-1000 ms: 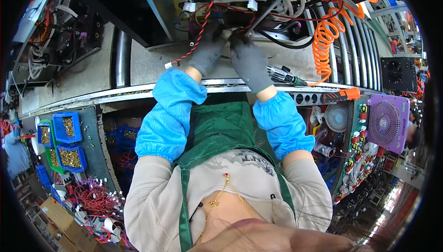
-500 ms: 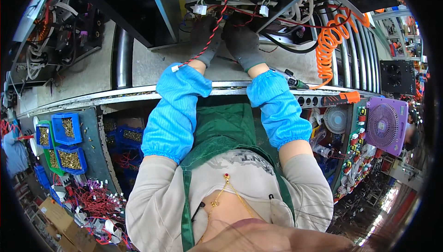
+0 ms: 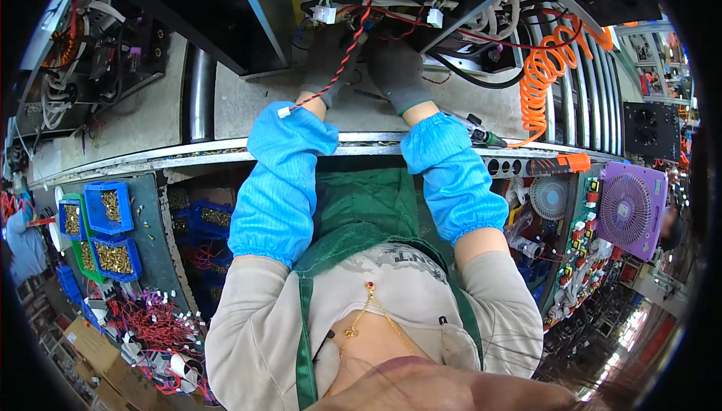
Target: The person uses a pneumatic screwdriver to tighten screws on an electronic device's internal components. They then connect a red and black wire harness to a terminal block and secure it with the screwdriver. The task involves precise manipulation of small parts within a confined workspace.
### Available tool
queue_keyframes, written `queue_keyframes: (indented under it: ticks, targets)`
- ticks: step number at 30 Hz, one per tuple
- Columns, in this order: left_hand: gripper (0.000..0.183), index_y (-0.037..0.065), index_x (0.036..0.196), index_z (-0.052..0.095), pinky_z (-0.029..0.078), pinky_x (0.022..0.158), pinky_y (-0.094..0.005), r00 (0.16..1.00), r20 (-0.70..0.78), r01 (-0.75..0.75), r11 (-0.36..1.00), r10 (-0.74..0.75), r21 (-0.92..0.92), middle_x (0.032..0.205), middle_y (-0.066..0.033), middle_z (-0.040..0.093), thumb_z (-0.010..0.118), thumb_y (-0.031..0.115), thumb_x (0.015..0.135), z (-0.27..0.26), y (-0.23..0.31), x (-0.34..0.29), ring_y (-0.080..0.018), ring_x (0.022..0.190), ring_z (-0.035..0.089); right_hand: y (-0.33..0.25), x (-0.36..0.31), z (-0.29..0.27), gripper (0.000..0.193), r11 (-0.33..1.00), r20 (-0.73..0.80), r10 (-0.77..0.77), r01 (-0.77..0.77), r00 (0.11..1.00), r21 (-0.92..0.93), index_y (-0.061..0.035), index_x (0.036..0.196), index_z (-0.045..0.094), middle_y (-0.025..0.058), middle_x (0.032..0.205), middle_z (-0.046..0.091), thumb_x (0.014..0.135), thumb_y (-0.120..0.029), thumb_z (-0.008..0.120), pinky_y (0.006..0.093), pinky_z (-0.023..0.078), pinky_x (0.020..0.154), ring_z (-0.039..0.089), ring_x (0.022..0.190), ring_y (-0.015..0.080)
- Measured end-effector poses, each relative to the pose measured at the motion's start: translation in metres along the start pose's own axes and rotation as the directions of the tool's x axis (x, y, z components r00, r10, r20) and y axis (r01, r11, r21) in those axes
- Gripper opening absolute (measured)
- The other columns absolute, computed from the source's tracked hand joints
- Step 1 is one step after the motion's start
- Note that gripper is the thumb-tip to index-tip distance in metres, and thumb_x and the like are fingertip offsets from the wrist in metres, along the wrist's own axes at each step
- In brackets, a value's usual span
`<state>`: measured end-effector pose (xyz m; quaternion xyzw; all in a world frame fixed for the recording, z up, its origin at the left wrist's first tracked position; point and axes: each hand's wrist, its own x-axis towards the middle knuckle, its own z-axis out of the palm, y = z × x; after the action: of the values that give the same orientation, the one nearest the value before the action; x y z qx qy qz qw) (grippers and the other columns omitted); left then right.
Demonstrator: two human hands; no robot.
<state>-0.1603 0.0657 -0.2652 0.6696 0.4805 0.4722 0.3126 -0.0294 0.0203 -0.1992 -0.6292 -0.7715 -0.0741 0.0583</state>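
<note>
Both my hands wear dark grey gloves and reach into the open front of a metal housing (image 3: 265, 16). My left hand (image 3: 328, 65) and my right hand (image 3: 395, 72) are side by side, a small gap between them. Their fingers lie in the shadowed inside among wires, so what they hold is hidden. A twisted red and black cable (image 3: 350, 48) hangs down across my left hand, its white connector (image 3: 283, 112) by the blue sleeve cover. White plugs on twisted wires, such as this white plug (image 3: 324, 15), dangle just above my hands.
A coiled orange air hose (image 3: 543, 69) runs over metal rollers (image 3: 583, 103) to a driver-like tool (image 3: 481, 133) on the right. Blue bins of brass screws (image 3: 116, 257) and bundled red wires (image 3: 154, 321) are at left. A purple fan (image 3: 626, 204) stands at right.
My left hand has shifted slightly left, and the gap between my hands has widened. The cable's white connector has moved a little left with it. My right hand stays nearly where it was.
</note>
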Motion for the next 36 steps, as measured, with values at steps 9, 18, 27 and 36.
queue_keyframes:
  ticks: [9, 18, 27, 36]
  targets:
    - [0.035, 0.001, 0.106, 0.053, 0.046, 0.053, -0.0280, 0.994, 0.015, 0.109, 0.976, -0.108, -0.186, 0.086, -0.0081, 0.055, 0.062, 0.029, 0.086, -0.001, -0.015, -0.012, -0.0167, 0.070, 0.056, -0.001, -0.008, 0.005, 0.017, 0.995, -0.241, -0.045, 0.065, 0.970, 0.076, -0.0123, 0.091, 0.064, 0.0116, 0.090, 0.061, 0.077, -0.019, 0.058, 0.0442, 0.053, 0.056, 0.065, 0.071, 0.0313]
    - [0.032, 0.002, 0.101, 0.057, 0.048, 0.064, -0.0373, 0.999, 0.022, 0.030, 0.993, -0.033, 0.111, 0.096, -0.0146, 0.057, 0.065, 0.025, 0.080, -0.037, 0.028, -0.017, -0.0283, 0.076, 0.059, 0.047, -0.068, -0.037, 0.022, 0.885, 0.061, 0.158, -0.169, 0.986, 0.433, -0.0115, 0.095, 0.064, 0.0178, 0.085, 0.062, 0.083, -0.028, 0.058, 0.0446, 0.049, 0.065, 0.062, 0.077, 0.0332]
    - [0.031, 0.007, 0.105, 0.059, 0.047, 0.075, -0.0443, 0.995, 0.033, -0.099, 0.888, 0.095, 0.450, 0.106, -0.0190, 0.055, 0.058, 0.018, 0.077, -0.023, 0.078, -0.082, -0.0357, 0.092, 0.056, 0.042, -0.055, 0.003, 0.028, 0.869, -0.085, 0.306, -0.242, 0.948, 0.432, -0.0135, 0.103, 0.063, 0.0180, 0.096, 0.064, 0.081, -0.029, 0.054, 0.0456, 0.049, 0.077, 0.061, 0.089, 0.0363]
    - [0.025, 0.009, 0.102, 0.060, 0.048, 0.068, -0.0457, 0.993, 0.071, -0.115, 0.834, 0.091, 0.540, 0.093, -0.0205, 0.059, 0.053, 0.023, 0.083, 0.002, 0.074, -0.057, -0.0368, 0.083, 0.058, 0.013, -0.029, -0.053, 0.031, 0.899, 0.314, 0.190, -0.293, 0.930, 0.325, -0.0121, 0.109, 0.063, 0.0176, 0.101, 0.063, 0.085, -0.031, 0.054, 0.0446, 0.045, 0.080, 0.059, 0.094, 0.0359]
